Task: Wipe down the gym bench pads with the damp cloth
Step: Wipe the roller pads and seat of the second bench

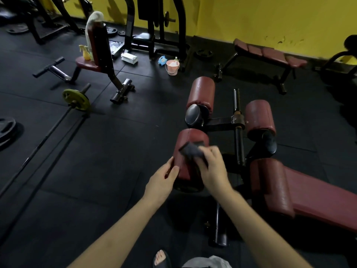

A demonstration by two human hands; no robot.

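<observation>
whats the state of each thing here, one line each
near roller pad: upright, being wiped
grey cloth: pressed on the pad's upper side
right hand: grips the cloth
left hand: fingers straight, steadying the pad's left side
bench pad: bare, untouched
pink bucket: upright on the floor
white towel: draped over the seat's backrest

Open floor [96, 161] lies left of the near roller pad [190, 151]. Right of it, the frame post [239, 144] and bench pad [309, 194] crowd close.
</observation>
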